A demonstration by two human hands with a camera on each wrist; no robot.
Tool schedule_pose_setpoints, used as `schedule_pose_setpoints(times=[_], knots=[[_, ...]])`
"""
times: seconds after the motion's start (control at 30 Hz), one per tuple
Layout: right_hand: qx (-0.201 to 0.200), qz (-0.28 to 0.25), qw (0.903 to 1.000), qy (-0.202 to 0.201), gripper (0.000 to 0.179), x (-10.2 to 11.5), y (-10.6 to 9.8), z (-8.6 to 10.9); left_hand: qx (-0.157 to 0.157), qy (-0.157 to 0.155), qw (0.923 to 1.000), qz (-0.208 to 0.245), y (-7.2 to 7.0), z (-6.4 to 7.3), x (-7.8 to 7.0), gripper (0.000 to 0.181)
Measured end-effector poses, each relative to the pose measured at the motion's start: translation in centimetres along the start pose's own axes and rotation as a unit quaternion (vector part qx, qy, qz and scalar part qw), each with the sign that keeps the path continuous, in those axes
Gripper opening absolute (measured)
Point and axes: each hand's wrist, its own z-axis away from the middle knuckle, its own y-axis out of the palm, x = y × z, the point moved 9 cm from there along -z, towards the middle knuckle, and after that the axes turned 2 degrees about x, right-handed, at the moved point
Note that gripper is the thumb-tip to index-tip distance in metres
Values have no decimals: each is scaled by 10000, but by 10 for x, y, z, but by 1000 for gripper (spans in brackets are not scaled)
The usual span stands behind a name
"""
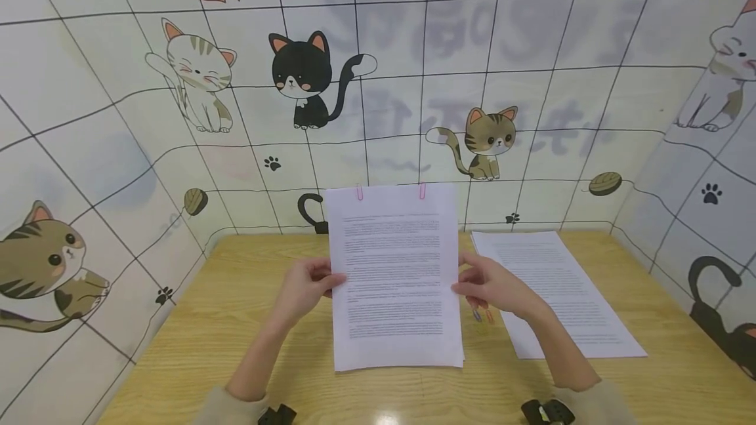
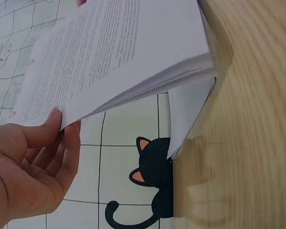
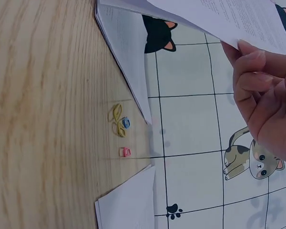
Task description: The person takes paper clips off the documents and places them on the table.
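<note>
A stack of printed sheets (image 1: 392, 274) is held upright above the table, print side towards me. Two pink paper clips (image 1: 359, 193) sit on its top edge. My left hand (image 1: 309, 288) pinches the stack's left edge, thumb in front; the fingertips behind are hidden. At the right edge, my right hand (image 1: 490, 284) pinches it at about the same height. The lower edges of the sheets fan slightly apart in the left wrist view. Beneath the held stack, more paper (image 3: 124, 52) lies on the table, mostly hidden in the head view.
Another printed stack (image 1: 567, 294) lies on the right of the wooden table (image 1: 236, 346). Between the papers are small yellow (image 3: 117, 119), blue (image 3: 126, 122) and pink clips (image 3: 125, 151). A cat-patterned wall covering (image 1: 390, 97) closes off the back and sides.
</note>
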Motion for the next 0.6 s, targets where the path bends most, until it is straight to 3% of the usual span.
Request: schedule_pose_setpoints(times=[0.13, 0.33, 0.43, 0.6], knots=[[-69, 307, 9995, -27, 39, 0, -6, 4, -128, 70, 9999, 43, 7, -1, 1, 8], [-236, 258, 9989, -322, 37, 3, -12, 4, -243, 216, 9994, 93, 13, 1, 2, 6], [-518, 229, 9975, -413, 38, 6, -17, 3, -365, 177, 9991, 76, 14, 2, 1, 7], [-1315, 138, 9899, -518, 34, 14, -29, 8, -453, 162, 9988, -44, 16, 5, 1, 9]])
